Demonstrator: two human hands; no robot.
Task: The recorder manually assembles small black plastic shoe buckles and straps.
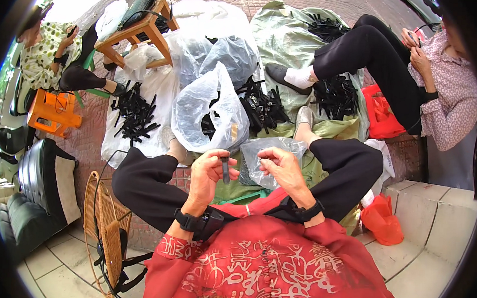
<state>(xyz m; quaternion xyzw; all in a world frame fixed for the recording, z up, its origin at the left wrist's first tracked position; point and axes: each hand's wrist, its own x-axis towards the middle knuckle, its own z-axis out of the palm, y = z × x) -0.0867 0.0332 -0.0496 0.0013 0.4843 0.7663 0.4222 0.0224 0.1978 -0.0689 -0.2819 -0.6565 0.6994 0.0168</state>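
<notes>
Black plastic or leather, we cannot tell which, the short strap (225,171) stands lengthwise up the frame's centre, pinched in our left hand (205,172); our right hand (284,169) waits near its right, fingertips close, contents unclear.

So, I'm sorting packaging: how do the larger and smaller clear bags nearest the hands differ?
The larger bag stands taller and gapes open; the smaller bag lies low and crumpled. Black pieces show inside the larger bag; the smaller bag's contents are unclear. Both are translucent plastic.
</notes>
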